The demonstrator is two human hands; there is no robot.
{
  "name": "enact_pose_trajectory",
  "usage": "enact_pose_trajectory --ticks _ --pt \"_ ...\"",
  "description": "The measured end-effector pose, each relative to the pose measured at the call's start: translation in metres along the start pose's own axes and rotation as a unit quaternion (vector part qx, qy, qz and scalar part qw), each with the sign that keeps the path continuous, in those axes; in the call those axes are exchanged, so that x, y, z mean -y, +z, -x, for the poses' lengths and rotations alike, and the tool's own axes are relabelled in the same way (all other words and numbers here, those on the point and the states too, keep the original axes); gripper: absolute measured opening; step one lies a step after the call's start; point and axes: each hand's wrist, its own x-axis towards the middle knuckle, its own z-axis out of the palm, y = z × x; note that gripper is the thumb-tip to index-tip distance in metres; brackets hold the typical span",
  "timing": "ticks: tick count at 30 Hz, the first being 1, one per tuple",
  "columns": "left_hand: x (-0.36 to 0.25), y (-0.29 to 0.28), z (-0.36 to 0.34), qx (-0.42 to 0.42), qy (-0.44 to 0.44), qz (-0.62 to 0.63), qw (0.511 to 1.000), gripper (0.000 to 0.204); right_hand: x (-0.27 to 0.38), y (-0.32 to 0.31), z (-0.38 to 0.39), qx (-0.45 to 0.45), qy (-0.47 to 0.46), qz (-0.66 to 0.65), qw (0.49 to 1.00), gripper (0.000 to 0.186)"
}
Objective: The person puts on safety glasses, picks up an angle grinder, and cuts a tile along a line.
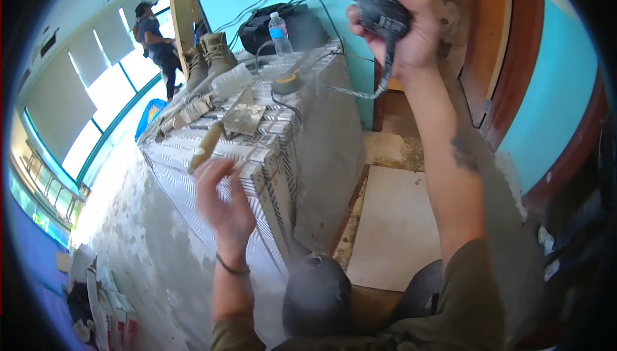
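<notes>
Olive sleeves (472, 287) lead to the left hand (225, 206), loosely spread and seemingly empty, just beside a trowel (207, 145) (blur hides whether they touch); it lies on patterned boxes (265, 152), handle toward the person, probably for easy reach. Farther out, the right hand (414, 29) wraps around a black device (378, 0), perhaps raised so its cord (389, 62) hangs free. Beyond, boots (218, 53) stand up off the floor.

Brown boots (218, 55) stood near black bag (255, 28); clear bottle (279, 33) with blue label stood upright before bag. Person (153, 37) in dark clothes was near bright windows (104, 91).
</notes>
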Motion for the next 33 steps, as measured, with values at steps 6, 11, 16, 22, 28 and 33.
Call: enact_pose_trajectory --ticks 6,11,16,22,28,33 --pt "0.068 0.100 -0.086 0.126 -0.266 -0.064 0.954 0.038 0.033 0.003 0.100 0.017 -0.055 0.014 0.998 0.066" --pt "0.096 0.189 -0.076 0.204 -0.288 -0.070 0.933 0.043 0.072 -0.026 0.147 -0.023 -0.076 0.132 0.988 0.086" --pt "0.106 0.245 -0.113 0.166 -0.499 0.308 0.793 0.030 0.105 -0.054 0.197 -0.082 -0.105 0.176 0.975 0.086" --pt "0.144 0.270 -0.195 -0.025 -0.553 0.406 0.727 0.013 0.112 -0.081 0.282 -0.185 -0.090 0.205 0.957 0.087" --pt "0.180 0.246 -0.187 0.080 -0.582 0.325 0.741 0.011 0.079 -0.111 0.353 -0.285 -0.097 0.180 0.937 0.106" --pt "0.174 0.255 -0.133 0.582 -0.253 -0.319 0.704 0.077 0.073 -0.121 0.358 -0.332 -0.075 0.187 0.922 0.112"
